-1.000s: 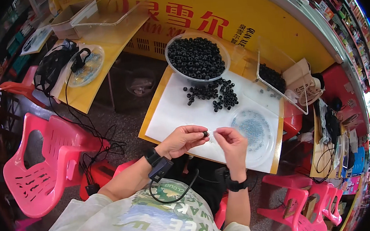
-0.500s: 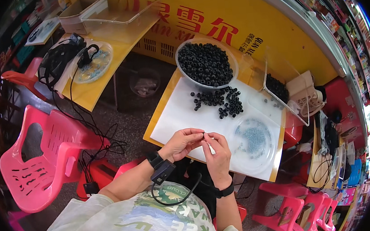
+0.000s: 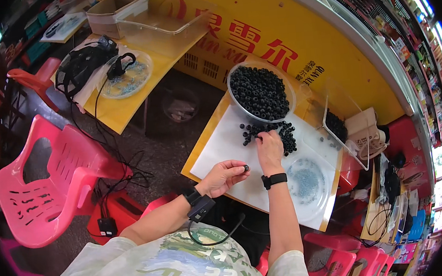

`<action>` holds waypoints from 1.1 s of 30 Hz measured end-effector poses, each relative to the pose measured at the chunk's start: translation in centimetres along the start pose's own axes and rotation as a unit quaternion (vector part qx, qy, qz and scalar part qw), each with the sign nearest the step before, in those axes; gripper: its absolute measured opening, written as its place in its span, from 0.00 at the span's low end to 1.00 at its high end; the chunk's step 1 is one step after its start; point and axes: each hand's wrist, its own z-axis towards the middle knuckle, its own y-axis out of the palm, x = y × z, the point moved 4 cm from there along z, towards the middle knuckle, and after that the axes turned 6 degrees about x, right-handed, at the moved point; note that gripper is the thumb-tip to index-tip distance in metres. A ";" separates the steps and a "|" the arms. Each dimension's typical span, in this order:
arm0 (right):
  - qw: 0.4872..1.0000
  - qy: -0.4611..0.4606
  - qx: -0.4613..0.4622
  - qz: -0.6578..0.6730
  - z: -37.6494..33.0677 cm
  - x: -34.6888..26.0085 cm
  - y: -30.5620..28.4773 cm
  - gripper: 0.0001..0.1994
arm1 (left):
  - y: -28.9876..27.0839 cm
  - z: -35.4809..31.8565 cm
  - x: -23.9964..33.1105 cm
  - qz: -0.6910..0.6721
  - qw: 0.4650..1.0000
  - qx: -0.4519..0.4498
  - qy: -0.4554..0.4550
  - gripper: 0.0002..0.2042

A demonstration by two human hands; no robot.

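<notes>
My left hand is closed in a pinch above the near edge of the white board, a single black bead showing at its fingertips. Farther forward, my right hand has its fingers bent down into the loose pile of black beads. Those fingertips are closed, but what they grip is hidden among the beads. Just behind the pile stands a round clear tub heaped with more black beads. To the right of my right hand lies a clear round plate with tiny pale blue beads.
A clear bin with black beads stands beyond the board's right side. At the left, a yellow table carries black cables and another plate. Pink plastic chairs flank me, and cables trail on the floor.
My hands have come apart. The right one has moved forward to the bead pile, while the left stays near the board's edge with a bead now visible. The view has shifted slightly.
</notes>
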 end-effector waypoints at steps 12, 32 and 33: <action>0.883 0.235 -0.053 0.402 -6.2 -2.2 -5.8 0.06 | 0.6 -0.3 0.4 -0.019 0.999 0.032 -0.002 0.08; 0.908 0.192 0.003 0.373 -10.2 -3.5 -7.8 0.07 | 1.7 -0.3 -0.5 0.055 0.998 0.005 -0.001 0.10; 0.902 0.200 0.002 0.383 -10.3 -3.4 -7.7 0.07 | 1.6 -0.3 -0.5 0.050 0.999 -0.008 -0.007 0.10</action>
